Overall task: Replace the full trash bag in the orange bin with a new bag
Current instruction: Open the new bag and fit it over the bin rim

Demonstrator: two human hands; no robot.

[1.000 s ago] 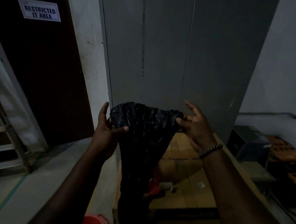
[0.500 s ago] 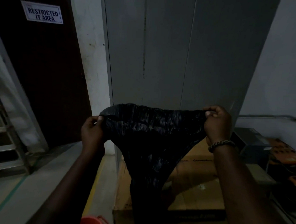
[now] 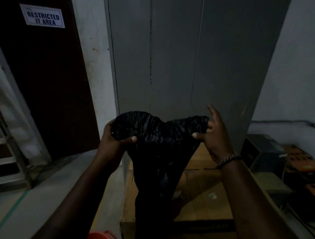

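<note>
Bag (image 3: pixel 159 151), black and crinkled, held up at chest height before the grey cabinet (image 3: pixel 191 58), lower part hanging down over the cardboard box (image 3: pixel 209 191). Pinched at its top edge in 2 places: left hand (image 3: pixel 115 139) closed around the left corner, thumb pressed across the front; right hand (image 3: pixel 215 132) nipping the right corner between thumb and bent fingers, index finger pointing up, free. Half a second ago stretched flat and wide between 2 closed fists; now drawn closer together, top edge sagging into a dip between the hands, right hand partly loosened. Probably rubbing and re-gripping the plastic to find and part the mouth. Not yet opened as far as can be told in the dim light. Orange bin (image 3: pixel 100 237) only just showing at the bottom edge of the view, near the floor (image 3: pixel 25 195), well below the bag. Lining it likely next, once the mouth is spread.
</note>
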